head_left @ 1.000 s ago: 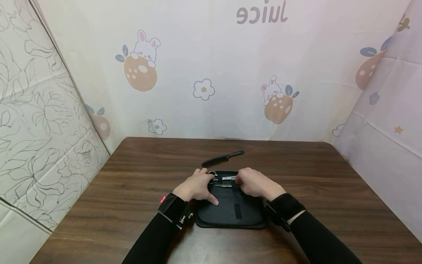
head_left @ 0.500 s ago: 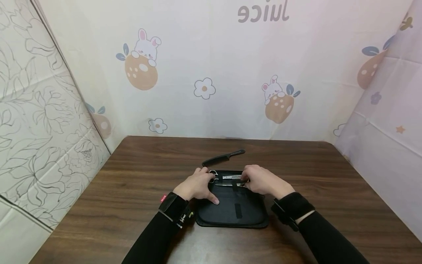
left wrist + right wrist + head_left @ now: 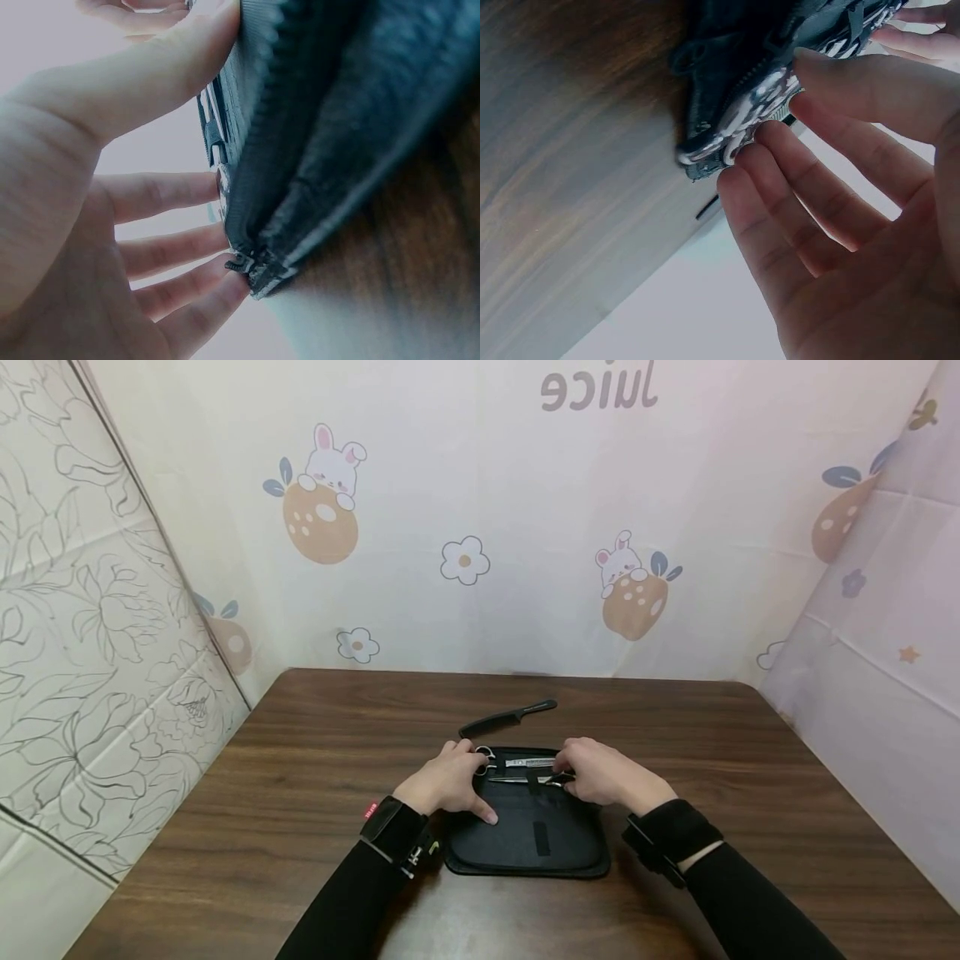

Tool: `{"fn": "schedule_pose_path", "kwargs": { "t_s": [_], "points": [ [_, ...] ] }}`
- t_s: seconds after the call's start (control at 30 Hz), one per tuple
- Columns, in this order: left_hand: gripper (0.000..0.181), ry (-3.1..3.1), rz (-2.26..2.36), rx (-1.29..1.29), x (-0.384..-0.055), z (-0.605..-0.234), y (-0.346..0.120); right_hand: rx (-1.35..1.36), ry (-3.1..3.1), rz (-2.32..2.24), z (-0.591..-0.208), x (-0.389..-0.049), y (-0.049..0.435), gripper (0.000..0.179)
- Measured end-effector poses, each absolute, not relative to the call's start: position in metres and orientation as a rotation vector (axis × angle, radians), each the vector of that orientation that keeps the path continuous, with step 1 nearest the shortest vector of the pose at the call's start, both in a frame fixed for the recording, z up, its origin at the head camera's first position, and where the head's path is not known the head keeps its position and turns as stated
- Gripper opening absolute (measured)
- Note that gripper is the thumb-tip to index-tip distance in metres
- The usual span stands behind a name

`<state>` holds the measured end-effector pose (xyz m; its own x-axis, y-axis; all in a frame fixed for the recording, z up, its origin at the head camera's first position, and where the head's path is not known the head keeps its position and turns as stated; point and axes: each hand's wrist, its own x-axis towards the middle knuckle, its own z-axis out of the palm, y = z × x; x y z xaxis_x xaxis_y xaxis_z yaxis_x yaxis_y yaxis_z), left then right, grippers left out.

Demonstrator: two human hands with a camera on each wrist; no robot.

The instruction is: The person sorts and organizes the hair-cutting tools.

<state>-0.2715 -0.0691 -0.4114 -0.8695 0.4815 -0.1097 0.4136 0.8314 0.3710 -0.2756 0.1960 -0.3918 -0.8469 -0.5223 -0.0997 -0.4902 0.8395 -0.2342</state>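
The case (image 3: 517, 839) looks like smooth, faintly glossy leather. The scissors (image 3: 742, 111) are shiny metal; the comb (image 3: 491, 726) looks plastic, the tabletop (image 3: 300, 760) wood-grained with a soft sheen, the backdrop (image 3: 450, 468) creased cloth.

Reads "Juice" in grey mirrored lettering (image 3: 602, 395), high on the pale backdrop (image 3: 525, 502) beyond the worktop (image 3: 300, 777); runs backwards, with the capital J at the right end and the e at the left. Bears small white characters on the red tag (image 3: 371, 811) beside the left wristband (image 3: 396, 827), too tiny to make out. Shows dark marks on the silver tool (image 3: 529, 762) in the black case (image 3: 502, 847), likewise illegible.
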Motion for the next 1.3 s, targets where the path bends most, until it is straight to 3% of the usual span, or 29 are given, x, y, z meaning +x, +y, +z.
{"fn": "schedule_pose_path", "kwargs": {
  "t_s": [1.3],
  "points": [
    [0.088, 2.811, 0.496, 0.691, -0.2718, -0.4118, -0.069, -0.93, 2.878, -0.266, -0.3953, -0.276, 0.1942, 0.019]
  ]
}}
